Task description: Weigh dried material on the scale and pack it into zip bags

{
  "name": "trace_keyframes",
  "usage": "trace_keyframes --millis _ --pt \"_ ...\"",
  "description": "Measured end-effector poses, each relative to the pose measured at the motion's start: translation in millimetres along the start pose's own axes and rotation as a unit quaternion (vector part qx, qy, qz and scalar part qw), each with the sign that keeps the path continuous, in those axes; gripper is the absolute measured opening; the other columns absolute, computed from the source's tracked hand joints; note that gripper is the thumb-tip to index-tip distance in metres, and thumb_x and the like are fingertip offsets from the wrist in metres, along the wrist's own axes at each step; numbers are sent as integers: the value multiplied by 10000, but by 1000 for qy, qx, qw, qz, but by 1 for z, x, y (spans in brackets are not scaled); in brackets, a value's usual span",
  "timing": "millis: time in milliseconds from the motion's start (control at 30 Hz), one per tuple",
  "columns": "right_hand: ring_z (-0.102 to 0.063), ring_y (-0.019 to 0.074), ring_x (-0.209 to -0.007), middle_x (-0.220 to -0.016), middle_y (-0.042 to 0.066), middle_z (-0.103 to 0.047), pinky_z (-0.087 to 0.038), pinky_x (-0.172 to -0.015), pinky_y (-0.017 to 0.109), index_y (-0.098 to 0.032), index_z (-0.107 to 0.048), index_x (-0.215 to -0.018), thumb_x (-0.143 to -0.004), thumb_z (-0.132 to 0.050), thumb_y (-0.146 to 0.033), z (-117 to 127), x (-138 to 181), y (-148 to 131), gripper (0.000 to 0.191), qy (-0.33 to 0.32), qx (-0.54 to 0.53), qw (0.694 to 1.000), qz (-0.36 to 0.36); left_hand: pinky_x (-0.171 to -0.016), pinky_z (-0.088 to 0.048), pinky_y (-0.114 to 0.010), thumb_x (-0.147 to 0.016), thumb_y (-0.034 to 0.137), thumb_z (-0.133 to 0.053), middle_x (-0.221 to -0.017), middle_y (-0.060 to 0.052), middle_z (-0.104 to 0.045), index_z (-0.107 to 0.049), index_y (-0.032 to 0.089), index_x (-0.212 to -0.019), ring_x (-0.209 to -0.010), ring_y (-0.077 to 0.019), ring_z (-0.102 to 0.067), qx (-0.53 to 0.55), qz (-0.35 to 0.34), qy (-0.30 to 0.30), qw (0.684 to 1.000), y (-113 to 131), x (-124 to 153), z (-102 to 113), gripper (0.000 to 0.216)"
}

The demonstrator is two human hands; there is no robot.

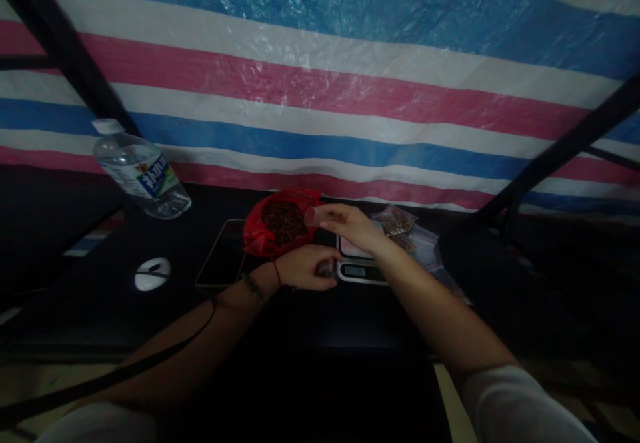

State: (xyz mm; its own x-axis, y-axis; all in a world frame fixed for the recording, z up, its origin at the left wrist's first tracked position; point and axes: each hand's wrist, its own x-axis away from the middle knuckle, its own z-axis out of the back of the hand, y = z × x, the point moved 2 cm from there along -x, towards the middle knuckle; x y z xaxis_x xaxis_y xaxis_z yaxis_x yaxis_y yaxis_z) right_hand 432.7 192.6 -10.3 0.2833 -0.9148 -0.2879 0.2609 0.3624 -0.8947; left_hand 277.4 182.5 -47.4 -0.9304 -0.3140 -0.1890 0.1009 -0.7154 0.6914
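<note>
My right hand (pixel 354 226) pinches a small see-through cup (pixel 315 216) tilted at the right rim of a red plastic bag (pixel 254 233). Dark brown dried bits (pixel 284 222) fill the open bag. Below it, my left hand (pixel 307 267) curls thumb and fingers around what looks like a small clear plastic bag (pixel 327 269); its contents are too dim to make out. Just right of that hand lies a digital scale (pixel 367 273) with a small display, partly covered by my right hand and forearm.
Several small clear zip bags (pixel 425 246), some holding brown bits (pixel 395 219), lie right of the scale. On the left are a dark phone or tablet (pixel 223 256), a white mouse (pixel 153 274) and a clear bottle (pixel 143 173). A striped plastic sheet (pixel 320 116) hangs behind the black table (pixel 340 326).
</note>
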Motion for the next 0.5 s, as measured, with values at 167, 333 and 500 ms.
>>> trace_keyframes --millis 167,333,500 --pt "-660 197 -915 -1052 76 -685 -540 -830 368 -183 -621 -1168 -739 -723 -154 -35 -49 4 443 -76 220 972 -15 -700 -479 -254 -725 325 -704 -881 -16 -670 -626 196 -1052 -763 -156 -618 -36 -12 -60 997 -2 1 -3 360" --pt "-629 213 -959 -1082 130 -642 -495 -832 324 -147 -670 -1085 -835 -554 -63 -47 -69 19 289 -138 512 847 31 -650 -458 -244 -712 345 -704 -849 -1 -664 -629 208 -987 -732 -154 -604 -74 35 -107 991 -6 7 9 316" --pt "-631 226 -935 -1016 140 -660 -471 -797 321 -128 -688 -1024 -887 -470 -79 -44 -78 24 263 -177 588 789 27 -578 -411 -230 -721 349 -666 -775 15 -644 -632 201 -885 -657 -136 -567 -92 108 -170 975 -12 16 21 224"
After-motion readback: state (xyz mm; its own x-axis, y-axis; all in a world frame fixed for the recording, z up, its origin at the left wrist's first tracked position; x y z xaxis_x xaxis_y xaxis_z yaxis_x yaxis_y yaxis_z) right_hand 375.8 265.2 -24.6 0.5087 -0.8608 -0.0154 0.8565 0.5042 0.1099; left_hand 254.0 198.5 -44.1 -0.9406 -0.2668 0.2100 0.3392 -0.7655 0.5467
